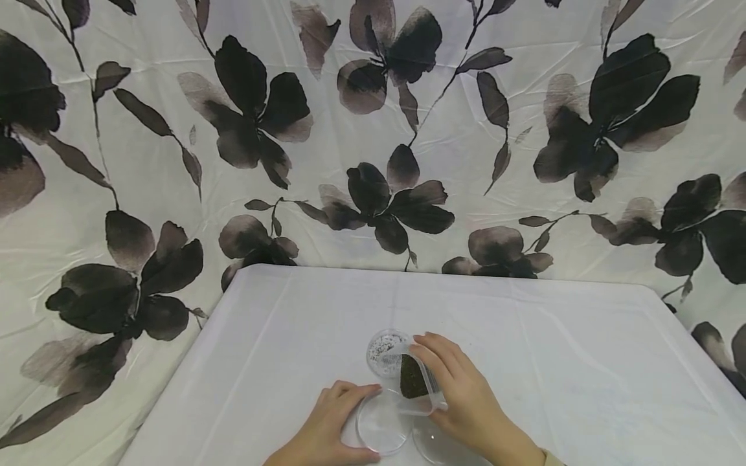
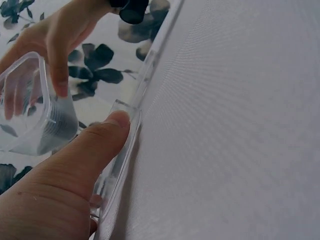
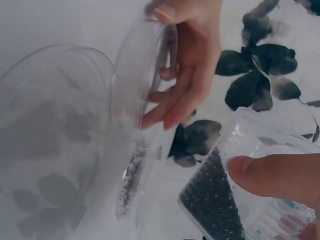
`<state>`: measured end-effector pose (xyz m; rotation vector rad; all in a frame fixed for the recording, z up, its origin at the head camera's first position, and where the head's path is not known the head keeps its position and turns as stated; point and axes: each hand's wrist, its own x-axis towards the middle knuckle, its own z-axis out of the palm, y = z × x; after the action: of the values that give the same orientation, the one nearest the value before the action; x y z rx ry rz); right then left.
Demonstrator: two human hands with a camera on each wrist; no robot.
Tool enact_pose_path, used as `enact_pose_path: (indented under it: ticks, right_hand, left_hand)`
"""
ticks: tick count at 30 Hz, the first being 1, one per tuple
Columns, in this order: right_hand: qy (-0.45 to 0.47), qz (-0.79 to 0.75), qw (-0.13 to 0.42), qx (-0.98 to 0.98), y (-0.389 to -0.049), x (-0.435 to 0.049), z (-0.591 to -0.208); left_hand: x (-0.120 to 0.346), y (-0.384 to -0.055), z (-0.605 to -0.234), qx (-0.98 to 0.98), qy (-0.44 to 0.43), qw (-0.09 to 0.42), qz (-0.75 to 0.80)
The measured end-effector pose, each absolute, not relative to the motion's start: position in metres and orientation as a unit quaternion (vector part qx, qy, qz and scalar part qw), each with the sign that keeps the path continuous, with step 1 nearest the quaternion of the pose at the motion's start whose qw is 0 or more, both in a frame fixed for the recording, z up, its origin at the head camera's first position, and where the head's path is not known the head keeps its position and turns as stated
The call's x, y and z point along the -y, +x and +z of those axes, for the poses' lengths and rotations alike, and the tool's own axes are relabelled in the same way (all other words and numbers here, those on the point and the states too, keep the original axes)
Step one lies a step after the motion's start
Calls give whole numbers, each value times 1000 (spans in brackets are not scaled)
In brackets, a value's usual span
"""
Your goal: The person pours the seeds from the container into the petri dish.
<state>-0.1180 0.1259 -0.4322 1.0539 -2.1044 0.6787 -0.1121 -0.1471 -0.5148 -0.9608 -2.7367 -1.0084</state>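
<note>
Thumb and fingers of my left hand (image 1: 329,424) are spread around a clear petri dish (image 1: 381,424), gripping its rim at the near and far edges as it lies on the white-covered table (image 1: 291,317). My right hand (image 1: 469,398) holds a clear plastic tub (image 1: 421,406) by its sides, raised off the cloth and tipped on its side, the mouth turned left and partly overlapping the dish's right edge in the head view. Dark granules (image 1: 413,375) lie banked against one part of the tub. Just beyond my dish sits a second petri dish (image 1: 386,343) scattered with black specks. Near my right hand, partly hidden under it, lies another clear round piece (image 1: 440,448); I can't tell if it's a lid or a dish. Behind the table hangs a floral-print cloth (image 1: 245,129)
</note>
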Motion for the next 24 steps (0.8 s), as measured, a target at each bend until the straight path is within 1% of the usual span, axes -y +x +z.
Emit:
enact_pose_path:
  ticks: [8, 15, 24]
  right_hand:
    - [432, 210, 374, 793, -115, -118, -442]
    - [443, 191, 383, 788, -114, -112, -446]
    - [452, 175, 385, 786, -112, -108, -451]
  left_hand:
    - [147, -112, -516, 887, -318, 36, -335]
    - [147, -112, -514, 884, -316, 13, -344]
    - [148, -112, -514, 882, -316, 4, -350]
